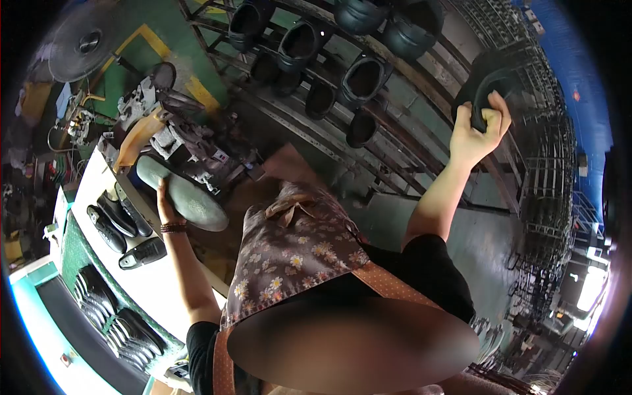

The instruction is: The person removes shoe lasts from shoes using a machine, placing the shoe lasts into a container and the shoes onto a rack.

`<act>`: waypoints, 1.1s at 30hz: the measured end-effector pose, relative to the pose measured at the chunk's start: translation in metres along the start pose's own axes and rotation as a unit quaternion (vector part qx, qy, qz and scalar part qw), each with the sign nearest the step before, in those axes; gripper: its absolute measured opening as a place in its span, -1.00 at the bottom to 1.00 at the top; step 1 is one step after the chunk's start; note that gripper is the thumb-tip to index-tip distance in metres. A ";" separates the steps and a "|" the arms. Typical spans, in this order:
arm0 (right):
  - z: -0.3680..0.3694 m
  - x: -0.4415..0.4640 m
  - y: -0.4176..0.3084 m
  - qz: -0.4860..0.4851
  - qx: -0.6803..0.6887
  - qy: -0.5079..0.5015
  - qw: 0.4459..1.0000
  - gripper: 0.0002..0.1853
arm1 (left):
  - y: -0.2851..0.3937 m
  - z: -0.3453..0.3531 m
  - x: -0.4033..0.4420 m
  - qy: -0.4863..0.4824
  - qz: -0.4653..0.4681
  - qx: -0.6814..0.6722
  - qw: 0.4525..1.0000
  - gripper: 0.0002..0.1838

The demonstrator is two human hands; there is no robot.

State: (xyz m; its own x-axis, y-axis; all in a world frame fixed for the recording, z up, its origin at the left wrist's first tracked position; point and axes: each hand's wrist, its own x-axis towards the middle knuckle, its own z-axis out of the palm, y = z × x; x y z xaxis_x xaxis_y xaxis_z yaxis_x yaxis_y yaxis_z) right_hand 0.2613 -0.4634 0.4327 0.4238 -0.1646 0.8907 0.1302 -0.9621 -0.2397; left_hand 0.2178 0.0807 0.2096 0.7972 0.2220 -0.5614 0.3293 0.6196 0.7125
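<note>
My left hand (168,201) is wrapped round the side of a shoe with its grey sole (186,195) facing up, beside the white table and a machine. Out to the right, my right hand (482,128) has its fingers curled round the edge of a dark shoe (477,85) near the rack. Part of that dark shoe is dim and hard to make out.
Dark shoes hang on a slanted metal rack (408,135) ahead. Several black shoes (118,220) lie on the white table (161,283) at the left. A machine (191,148) stands beyond my left hand. Metal racks (550,171) line the right side.
</note>
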 end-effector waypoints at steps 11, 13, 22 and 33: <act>0.012 0.003 -0.027 -0.210 0.064 0.205 0.954 -0.59 | -0.041 -0.052 -0.093 0.053 0.134 -0.136 0.980 -0.50; 0.033 0.000 -0.050 -0.267 0.147 0.196 0.932 -0.72 | -0.059 -0.041 -0.136 0.028 0.178 -0.256 0.950 -0.44; 0.149 -0.067 -0.184 -0.119 0.500 -0.271 0.814 -0.87 | -0.199 -0.069 -0.235 0.212 0.192 -0.574 0.768 -0.50; 0.137 -0.070 -0.233 -0.237 0.554 -0.416 0.680 -0.93 | -0.376 -0.074 -0.266 0.454 0.345 -0.695 0.439 -0.84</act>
State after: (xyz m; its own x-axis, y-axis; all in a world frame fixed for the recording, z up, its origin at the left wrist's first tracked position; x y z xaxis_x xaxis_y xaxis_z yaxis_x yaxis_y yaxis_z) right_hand 0.3242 -0.1980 0.3737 0.3991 0.7318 0.5524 0.8300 -0.0324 -0.5568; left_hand -0.1551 -0.1556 0.0596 -0.2726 0.5351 -0.7996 -0.9609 -0.1093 0.2544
